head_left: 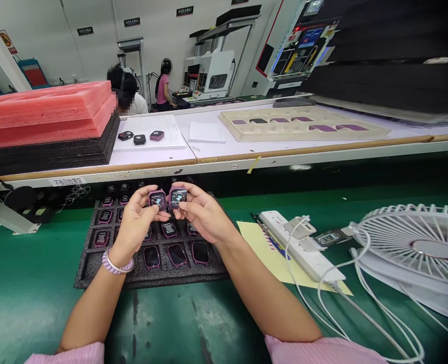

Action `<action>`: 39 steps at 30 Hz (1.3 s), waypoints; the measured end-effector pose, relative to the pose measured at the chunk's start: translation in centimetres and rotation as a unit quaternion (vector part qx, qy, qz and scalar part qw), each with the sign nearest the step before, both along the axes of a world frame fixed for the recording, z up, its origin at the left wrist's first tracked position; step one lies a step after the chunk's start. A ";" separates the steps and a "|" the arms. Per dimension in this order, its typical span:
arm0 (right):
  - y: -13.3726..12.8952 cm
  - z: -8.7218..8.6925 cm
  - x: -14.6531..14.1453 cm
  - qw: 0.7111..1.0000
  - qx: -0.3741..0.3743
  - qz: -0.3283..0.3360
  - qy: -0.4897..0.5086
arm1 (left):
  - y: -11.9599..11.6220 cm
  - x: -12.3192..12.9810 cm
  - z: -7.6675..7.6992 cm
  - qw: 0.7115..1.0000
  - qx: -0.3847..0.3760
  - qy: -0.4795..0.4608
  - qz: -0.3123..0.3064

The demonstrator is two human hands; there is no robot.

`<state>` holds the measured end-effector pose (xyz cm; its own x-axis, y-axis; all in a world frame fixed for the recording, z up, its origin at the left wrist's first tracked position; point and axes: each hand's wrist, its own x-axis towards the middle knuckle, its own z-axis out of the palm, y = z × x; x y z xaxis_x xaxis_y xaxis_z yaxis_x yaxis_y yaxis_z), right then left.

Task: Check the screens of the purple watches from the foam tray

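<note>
Side by side above a dark foam tray (85, 270), two purple-rimmed smartwatches are held up with lit screens. My left hand (137, 217) grips one smartwatch (157, 199) between thumb and fingers. The other smartwatch (178, 196) is pinched in my right hand (201, 210), its thumb at the lower edge of the screen. Beneath them, the tray's compartments hold several more watch bodies; a dark-screened watch (177, 255) lies in the front row. Some show lines of text. My forearms and hands hide part of the tray.
Right of the tray lie a power strip (284, 237) on yellow paper (264, 253), loose white cables and a white fan (429, 247). Behind runs a raised shelf (209, 151) bearing red foam sheets (57, 114), papers, three watches and a cream tray (247, 132). Two people are beyond.
</note>
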<state>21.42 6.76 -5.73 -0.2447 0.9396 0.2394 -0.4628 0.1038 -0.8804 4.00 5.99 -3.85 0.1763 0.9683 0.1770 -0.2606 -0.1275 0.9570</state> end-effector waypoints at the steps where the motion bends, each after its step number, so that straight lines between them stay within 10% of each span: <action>1: 0.0 0.0 0.0 1.000 0.005 -0.001 -0.002 | 0.0 0.0 0.0 1.000 0.002 0.001 0.001; 39: -0.7 0.5 -0.1 0.997 0.050 -0.022 -0.048 | -0.2 0.0 0.2 1.000 0.004 0.004 -0.010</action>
<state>21.28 6.05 -5.26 -0.2303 0.9222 0.3106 -0.3696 0.2124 -0.9046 4.05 5.77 -3.64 0.1976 0.9631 0.1828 -0.2552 -0.1295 0.9582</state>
